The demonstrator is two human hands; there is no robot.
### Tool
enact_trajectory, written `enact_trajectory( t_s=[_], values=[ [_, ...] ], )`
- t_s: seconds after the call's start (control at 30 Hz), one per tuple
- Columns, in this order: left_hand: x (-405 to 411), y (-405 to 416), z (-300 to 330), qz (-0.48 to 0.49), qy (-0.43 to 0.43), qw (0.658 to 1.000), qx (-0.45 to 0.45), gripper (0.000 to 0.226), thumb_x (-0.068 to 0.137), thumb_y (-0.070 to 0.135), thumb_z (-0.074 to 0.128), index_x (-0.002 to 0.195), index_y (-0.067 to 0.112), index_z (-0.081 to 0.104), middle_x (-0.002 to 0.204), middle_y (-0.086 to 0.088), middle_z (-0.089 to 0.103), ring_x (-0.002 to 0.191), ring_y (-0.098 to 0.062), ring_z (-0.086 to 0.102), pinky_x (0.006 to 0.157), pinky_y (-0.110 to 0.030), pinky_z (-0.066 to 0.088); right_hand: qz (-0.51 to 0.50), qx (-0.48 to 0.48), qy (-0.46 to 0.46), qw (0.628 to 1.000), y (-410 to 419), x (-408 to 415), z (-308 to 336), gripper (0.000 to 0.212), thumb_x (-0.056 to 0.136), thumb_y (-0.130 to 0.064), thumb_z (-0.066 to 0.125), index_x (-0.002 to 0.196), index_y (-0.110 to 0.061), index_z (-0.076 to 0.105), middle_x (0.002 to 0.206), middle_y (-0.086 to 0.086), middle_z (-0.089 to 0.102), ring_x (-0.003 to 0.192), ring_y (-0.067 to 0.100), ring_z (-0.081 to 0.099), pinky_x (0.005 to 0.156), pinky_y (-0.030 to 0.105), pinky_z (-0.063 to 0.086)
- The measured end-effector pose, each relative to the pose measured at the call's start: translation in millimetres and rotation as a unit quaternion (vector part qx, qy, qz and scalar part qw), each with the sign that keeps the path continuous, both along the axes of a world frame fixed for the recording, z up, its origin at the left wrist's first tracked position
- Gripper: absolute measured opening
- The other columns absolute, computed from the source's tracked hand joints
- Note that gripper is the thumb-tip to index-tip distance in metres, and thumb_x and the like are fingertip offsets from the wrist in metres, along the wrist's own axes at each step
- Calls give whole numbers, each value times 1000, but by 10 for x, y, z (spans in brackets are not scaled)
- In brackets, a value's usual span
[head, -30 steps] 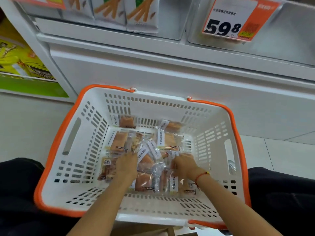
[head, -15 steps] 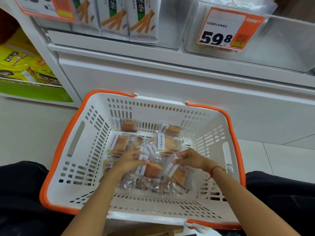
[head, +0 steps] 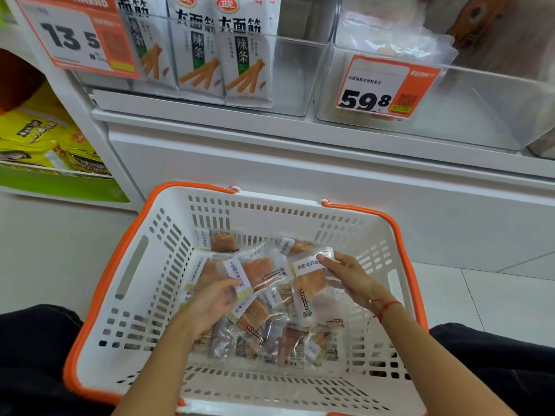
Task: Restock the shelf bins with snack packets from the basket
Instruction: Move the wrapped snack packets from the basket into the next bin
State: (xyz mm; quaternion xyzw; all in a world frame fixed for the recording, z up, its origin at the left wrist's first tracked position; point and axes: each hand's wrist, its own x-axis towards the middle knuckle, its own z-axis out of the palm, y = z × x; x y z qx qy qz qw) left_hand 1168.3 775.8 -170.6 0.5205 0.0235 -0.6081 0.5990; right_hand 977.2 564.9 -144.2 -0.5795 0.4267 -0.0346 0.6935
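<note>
**Basket of snack packets below shelf bins: both hands holding**

- Left hand (head: 214, 298): fingers curled, thumb on top, pinching a clear snack packet (head: 255, 273) with orange contents and a white label strip of Chinese characters, too small to read.
- Right hand (head: 348, 277): fingertips pinching the top edge of a second packet (head: 309, 283) of the same kind, held just beside the first. A red cord circles the wrist.
- Basket (head: 144, 265): white slotted walls, orange rim, on the floor before the shelf; more such packets lie loose on its bottom.
- Shelf bins: clear right bin (head: 480, 115) carries an orange price tag (head: 387, 85) reading "59.8"; the left bin (head: 294, 70) holds white packs (head: 246, 55) printed "辣条".
- Upper-left tag (head: 75, 37) reads "13.5".
</note>
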Motion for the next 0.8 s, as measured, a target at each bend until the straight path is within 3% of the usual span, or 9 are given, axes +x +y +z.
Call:
enact_trajectory(
  t_s=[0.13,0.23,0.3,0.4,0.47,0.53,0.6,0.7,0.8],
  values=[
    [64,33,13,38,-8,999,-30,40,91,4,55,130,10,52,116,-12,66,101,-22,65,97,-40,47,55,1,-7,998,58,62,52,43,76,-45,71,104,-12,71,110,22,67,97,28,61,92,38,48],
    [85,34,78,86,4,995,-55,31,92,13,52,121,23,56,103,-4,70,82,-16,59,74,-27,48,119,-12,6,993,65,106,111,41,76,-48,72,99,-14,72,109,22,67,96,42,60,92,43,46],
    [104,34,81,67,-24,996,-49,32,95,15,48,123,29,55,101,-3,69,80,-16,55,71,-27,44,163,-33,15,986,50,123,129,43,76,-50,73,102,-16,73,112,31,63,102,53,55,98,50,46],
    [87,35,88,-24,-84,996,-13,36,98,18,47,124,42,49,115,-7,66,86,-20,60,70,-32,47,177,-29,21,983,54,194,276,15,85,-23,69,96,-15,73,100,10,73,106,30,64,94,35,53],
    [34,22,145,-78,-105,991,8,41,94,22,52,130,39,45,123,-6,63,102,-23,61,85,-38,50,179,-33,21,983,61,256,359,7,84,-12,70,88,-17,72,89,-3,74,93,15,69,79,20,55],
    [-35,-48,179,-133,-122,984,10,57,92,27,55,144,30,32,141,-2,47,124,-23,50,100,-39,45,181,-56,21,982,84,324,381,5,80,-11,74,84,-12,71,88,-3,75,87,12,70,74,20,56],
    [-134,-144,242,-174,-118,978,-3,60,97,25,48,149,26,19,145,11,33,123,-15,50,99,-36,45,187,-123,28,974,131,401,347,19,74,-18,80,86,-6,70,89,4,75,83,16,71,79,29,57],
    [-261,-235,345,-186,-76,979,-10,39,101,24,38,140,30,32,128,15,45,95,-1,56,95,-37,45,182,-214,28,959,216,463,315,19,70,-22,83,78,-17,66,51,-10,65,49,1,59,56,17,46],
    [-258,-257,363,-190,-66,979,-12,28,101,33,29,120,27,50,122,0,61,109,-13,58,104,-43,38,181,-295,31,938,268,474,258,19,71,-28,82,79,-27,65,52,-11,59,46,1,53,51,14,35]
  ],
)
